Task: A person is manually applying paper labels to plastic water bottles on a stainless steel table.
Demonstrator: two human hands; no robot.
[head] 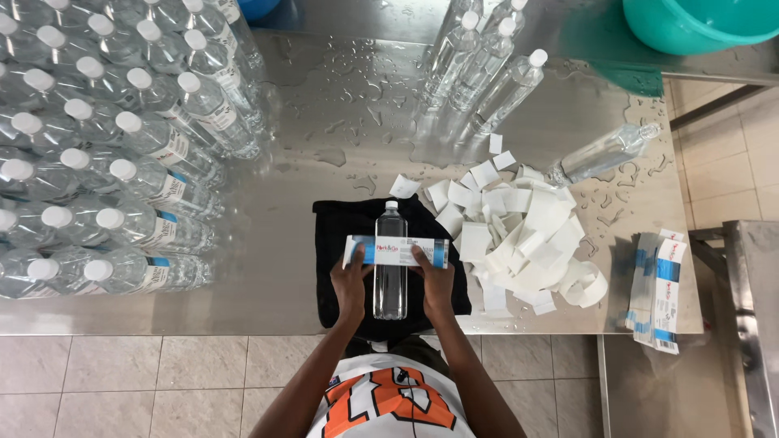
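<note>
A clear plastic bottle (390,284) with a white cap lies on a black cloth (333,235) at the table's front edge. Across its upper body runs a white and blue label strip (398,251). My left hand (352,284) presses the strip's left part against the bottle. My right hand (436,280) holds down the right part. Both hands flank the bottle, fingers on the label.
Many labelled bottles (122,162) stand packed at the left. Three unlabelled bottles (487,69) stand at the back; one (604,152) lies on its side. A heap of white backing paper (519,235) sits right of the cloth. A label stack (657,288) lies far right. A teal basin (698,24) sits at the back right. The steel table (268,268) is wet.
</note>
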